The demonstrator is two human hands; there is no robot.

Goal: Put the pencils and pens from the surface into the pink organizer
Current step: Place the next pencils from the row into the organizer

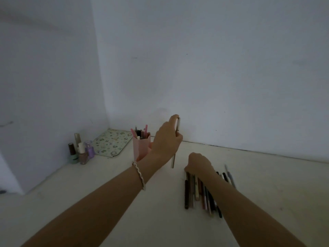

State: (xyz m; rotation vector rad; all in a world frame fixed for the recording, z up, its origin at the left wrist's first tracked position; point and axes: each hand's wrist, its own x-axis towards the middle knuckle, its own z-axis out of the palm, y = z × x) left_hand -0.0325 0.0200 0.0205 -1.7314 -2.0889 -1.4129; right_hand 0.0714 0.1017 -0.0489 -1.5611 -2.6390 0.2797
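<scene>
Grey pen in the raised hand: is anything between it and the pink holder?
Nothing visible. The left hand holds the slim grey pen upright, right of the tall pink plastic organizer; only the pens already standing inside crowd its opening.

A patterned mat (111, 142) lies flat in the far corner of the worktop (89, 202), against the white wall (213, 68). Just left of the mat, several nail polish bottles (81, 150) stand clustered.

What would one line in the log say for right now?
left hand: holds pen upright near pink organizer | right hand: on pen pile, grip hidden | organizer: some pens inside
</scene>
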